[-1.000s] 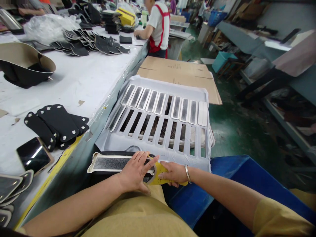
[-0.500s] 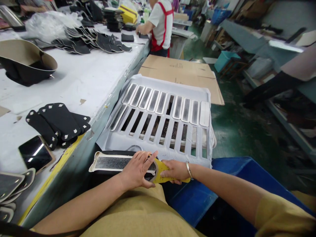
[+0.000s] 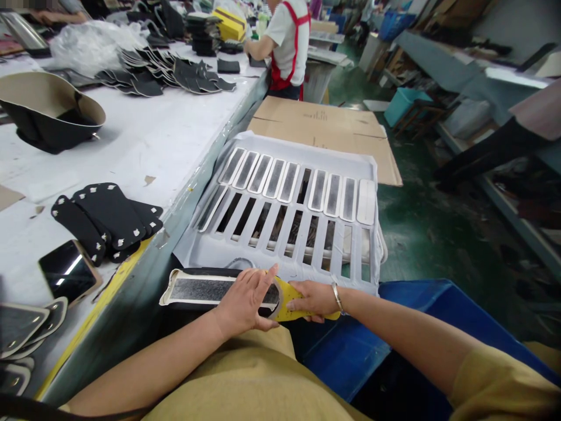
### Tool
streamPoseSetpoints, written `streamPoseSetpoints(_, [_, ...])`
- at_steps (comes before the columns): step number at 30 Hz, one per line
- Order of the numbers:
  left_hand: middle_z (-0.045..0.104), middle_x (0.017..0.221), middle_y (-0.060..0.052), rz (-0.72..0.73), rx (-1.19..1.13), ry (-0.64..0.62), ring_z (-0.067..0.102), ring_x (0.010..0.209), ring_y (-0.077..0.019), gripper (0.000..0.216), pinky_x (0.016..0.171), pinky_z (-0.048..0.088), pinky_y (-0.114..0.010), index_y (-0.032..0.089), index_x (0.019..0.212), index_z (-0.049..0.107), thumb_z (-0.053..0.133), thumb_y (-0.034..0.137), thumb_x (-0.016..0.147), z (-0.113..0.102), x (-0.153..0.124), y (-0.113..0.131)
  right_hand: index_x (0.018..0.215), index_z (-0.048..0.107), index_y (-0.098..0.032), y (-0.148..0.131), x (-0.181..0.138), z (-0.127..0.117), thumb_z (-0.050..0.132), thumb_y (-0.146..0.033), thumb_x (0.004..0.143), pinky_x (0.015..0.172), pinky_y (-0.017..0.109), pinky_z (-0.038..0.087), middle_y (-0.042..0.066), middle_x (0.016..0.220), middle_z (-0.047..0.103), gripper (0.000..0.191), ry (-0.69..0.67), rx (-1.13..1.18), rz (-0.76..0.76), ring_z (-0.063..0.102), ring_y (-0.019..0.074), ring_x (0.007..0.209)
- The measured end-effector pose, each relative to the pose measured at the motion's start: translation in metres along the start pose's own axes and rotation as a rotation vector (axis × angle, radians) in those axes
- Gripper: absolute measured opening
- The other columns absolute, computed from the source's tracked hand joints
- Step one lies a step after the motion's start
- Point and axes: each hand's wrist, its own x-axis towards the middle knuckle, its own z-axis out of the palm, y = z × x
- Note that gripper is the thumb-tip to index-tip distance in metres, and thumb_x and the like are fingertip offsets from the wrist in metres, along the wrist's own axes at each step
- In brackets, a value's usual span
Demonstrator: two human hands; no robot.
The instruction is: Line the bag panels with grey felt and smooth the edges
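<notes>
A long dark grey strip with a cream border [image 3: 199, 289] lies on a black piece in front of me. My left hand [image 3: 245, 298] lies across its right end, fingers along the far side and thumb on the near side, gripping it. My right hand [image 3: 313, 299], with a bangle at the wrist, is closed around a flat yellow tool [image 3: 284, 298]. The tool's rounded, greyish end meets the strip's right end beside my left fingers. My left palm hides part of the strip.
Beyond my hands stands a slotted light-grey rack [image 3: 272, 248] with several bordered strips on it. A white table [image 3: 131, 146] at left bears black leather-like pieces [image 3: 109, 216] and a phone [image 3: 68, 272]. Cardboard [image 3: 319, 120], a blue bin [image 3: 342, 356] and a co-worker [image 3: 289, 47] are around.
The whole view has shifted slightly, with things appearing a little further right. Both hands keep nearly the same hold on the strip and the yellow tool.
</notes>
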Motion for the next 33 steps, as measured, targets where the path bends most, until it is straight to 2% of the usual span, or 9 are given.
streamPoseSetpoints(5, [0.051, 0.119, -0.015, -0.023, -0.006, 0.041, 0.047, 0.111, -0.0329, 0.125, 0.1, 0.032, -0.049, 0.015, 0.144, -0.009, 0.074, 0.051, 0.058, 0.003, -0.003, -0.001, 0.095, 0.04, -0.019, -0.011, 0.002, -0.009, 0.055, -0.044, 0.081, 0.032, 0.015, 0.038, -0.008, 0.052, 0.053, 0.032, -0.017, -0.045, 0.005, 0.047, 0.0065, 0.034])
streamPoseSetpoints(12, [0.053, 0.121, -0.013, -0.011, -0.05, 0.008, 0.049, 0.11, -0.0294, 0.124, 0.102, 0.032, -0.045, 0.017, 0.144, -0.008, 0.078, 0.046, 0.059, 0.002, 0.0, -0.005, 0.1, 0.041, -0.019, 0.008, 0.0, 0.007, 0.052, -0.047, 0.082, 0.03, 0.015, 0.035, -0.008, 0.054, 0.054, 0.035, 0.123, 0.05, -0.034, 0.046, 0.0066, 0.033])
streamPoseSetpoints(18, [0.052, 0.126, -0.014, -0.029, -0.013, -0.044, 0.05, 0.112, -0.0277, 0.121, 0.103, 0.031, -0.045, 0.018, 0.143, -0.009, 0.077, 0.046, 0.062, -0.005, 0.001, 0.0, 0.098, 0.039, -0.02, 0.017, -0.001, 0.045, 0.048, -0.048, 0.083, 0.028, 0.016, 0.034, -0.008, 0.053, 0.053, 0.034, 0.42, 0.187, -0.021, 0.047, 0.0082, 0.031])
streamPoseSetpoints(21, [0.054, 0.124, -0.014, -0.072, 0.042, -0.072, 0.05, 0.115, -0.027, 0.118, 0.106, 0.025, -0.046, 0.016, 0.144, -0.005, 0.074, 0.05, 0.063, -0.01, 0.0, 0.005, 0.098, 0.041, -0.02, 0.014, -0.007, 0.054, 0.048, -0.049, 0.082, 0.028, 0.019, 0.034, -0.007, 0.054, 0.053, 0.034, 0.508, 0.224, -0.064, 0.048, 0.0103, 0.032])
streamPoseSetpoints(22, [0.055, 0.123, -0.015, -0.091, 0.056, -0.083, 0.05, 0.115, -0.0272, 0.116, 0.106, 0.025, -0.046, 0.015, 0.144, -0.002, 0.073, 0.052, 0.063, -0.011, -0.001, 0.006, 0.098, 0.042, -0.02, 0.013, -0.012, 0.054, 0.049, -0.049, 0.082, 0.028, 0.02, 0.034, -0.007, 0.054, 0.053, 0.035, 0.575, 0.238, -0.092, 0.048, 0.0107, 0.032])
streamPoseSetpoints(24, [0.055, 0.123, -0.017, -0.13, 0.069, -0.11, 0.049, 0.115, -0.0279, 0.113, 0.105, 0.026, -0.045, 0.011, 0.143, 0.008, 0.073, 0.055, 0.061, -0.014, -0.002, 0.007, 0.095, 0.045, -0.02, 0.009, -0.025, 0.054, 0.05, -0.052, 0.08, 0.032, 0.022, 0.037, -0.005, 0.057, 0.055, 0.036, 0.787, 0.276, -0.169, 0.048, 0.0111, 0.034])
streamPoseSetpoints(27, [0.052, 0.127, -0.017, -0.15, 0.051, -0.141, 0.047, 0.117, -0.0284, 0.1, 0.104, 0.028, -0.042, 0.011, 0.138, 0.027, 0.072, 0.055, 0.06, -0.015, -0.003, 0.004, 0.081, 0.048, -0.019, 0.0, -0.04, 0.059, 0.053, -0.053, 0.079, 0.051, 0.028, 0.046, 0.0, 0.065, 0.055, 0.034, 1.069, 0.371, -0.326, 0.053, 0.0129, 0.052])
streamPoseSetpoints(29, [0.051, 0.13, -0.015, -0.142, 0.025, -0.15, 0.046, 0.119, -0.0288, 0.09, 0.103, 0.03, -0.042, 0.014, 0.132, 0.037, 0.072, 0.054, 0.059, -0.017, -0.002, 0.002, 0.077, 0.05, -0.02, -0.01, -0.039, 0.068, 0.058, -0.05, 0.076, 0.062, 0.03, 0.047, 0.001, 0.067, 0.053, 0.031, 1.121, 0.539, -0.445, 0.053, 0.0145, 0.062])
streamPoseSetpoints(33, [0.05, 0.131, -0.014, -0.151, -0.032, -0.196, 0.046, 0.12, -0.0306, 0.08, 0.103, 0.028, -0.049, 0.018, 0.128, 0.042, 0.069, 0.053, 0.061, -0.022, 0.002, 0.0, 0.089, 0.051, -0.021, -0.033, -0.005, 0.086, 0.064, -0.041, 0.071, 0.065, 0.033, 0.048, -0.001, 0.071, 0.048, 0.03, 1.213, 0.959, -0.625, 0.052, 0.0145, 0.065])
